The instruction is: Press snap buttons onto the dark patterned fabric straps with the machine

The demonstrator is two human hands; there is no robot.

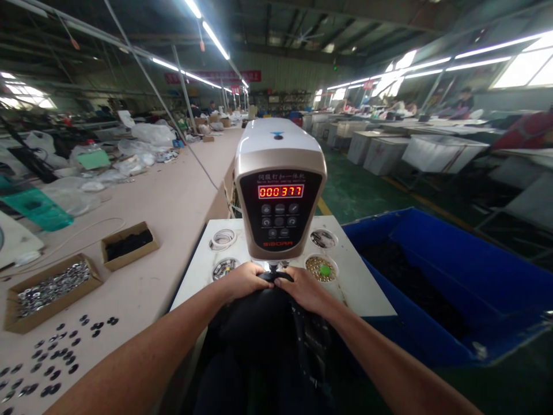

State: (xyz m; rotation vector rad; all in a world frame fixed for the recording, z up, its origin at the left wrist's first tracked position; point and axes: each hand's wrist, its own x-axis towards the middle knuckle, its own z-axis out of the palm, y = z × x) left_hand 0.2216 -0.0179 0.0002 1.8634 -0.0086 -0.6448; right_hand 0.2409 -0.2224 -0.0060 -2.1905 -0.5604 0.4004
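Straight ahead stands a white and gold button attaching machine (280,155) with red digits lit on its black panel. Under its head, my left hand (246,280) and my right hand (306,286) pinch a black fabric piece (271,276) from either side, thumbs on top. The cloth sits right at the machine's lower tip; whether a button is there, I cannot make out. More dark cloth (254,317) hangs below my hands toward my lap. Around the machine, the white tabletop (367,288) has round wells, one with brass-coloured parts (314,268) and a green piece.
A long table (173,196) on the left bears a carton of silvery buttons (56,288), a carton of black pieces (129,244) and scattered dark discs (56,354). On the right stands a blue bin (367,230) with dark cloth inside. Other people sit at distant tables.
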